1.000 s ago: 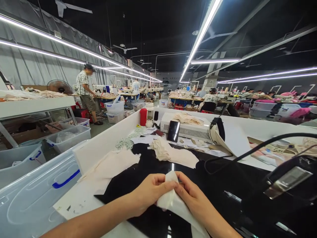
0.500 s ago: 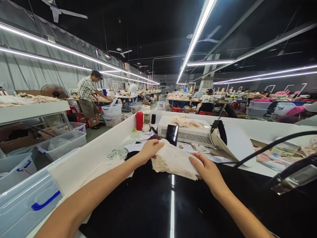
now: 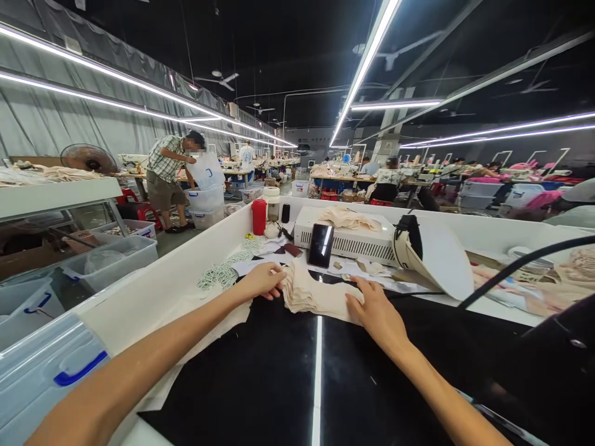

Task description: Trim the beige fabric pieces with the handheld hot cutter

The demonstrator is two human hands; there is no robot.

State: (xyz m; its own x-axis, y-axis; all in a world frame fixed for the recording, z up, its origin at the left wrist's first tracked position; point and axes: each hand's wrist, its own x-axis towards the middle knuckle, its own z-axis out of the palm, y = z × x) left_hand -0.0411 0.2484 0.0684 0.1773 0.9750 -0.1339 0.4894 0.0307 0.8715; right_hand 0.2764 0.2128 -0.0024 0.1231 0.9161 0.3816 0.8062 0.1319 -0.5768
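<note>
A stack of cream fabric pieces [image 3: 320, 296] lies over the glossy black tabletop [image 3: 274, 378], its layers fanned and wavy at the left end. My left hand [image 3: 264, 282] is at that end, fingers bent and closed on the upper left corner. At the opposite end is my right hand [image 3: 377, 313], its thumb on the top layer and its fingers along the far edge; the undersides of these fingers are hidden. Just beyond the stack a dark phone [image 3: 320, 245] leans upright against a white vented box [image 3: 344, 238].
More cream pieces [image 3: 348, 218] lie on the vented box. Left of it are a red container [image 3: 259, 217], a jar [image 3: 272, 204] and tangled pale cord [image 3: 218, 275]. A black cable [image 3: 511, 269] arches at right. A person [image 3: 167, 179] bends over plastic bins [image 3: 204, 201] beyond the table.
The stack has come down and tilted less, uncovering the phone. My right hand's fingers have spread along its end. The person at left has lifted a bin or lid.
</note>
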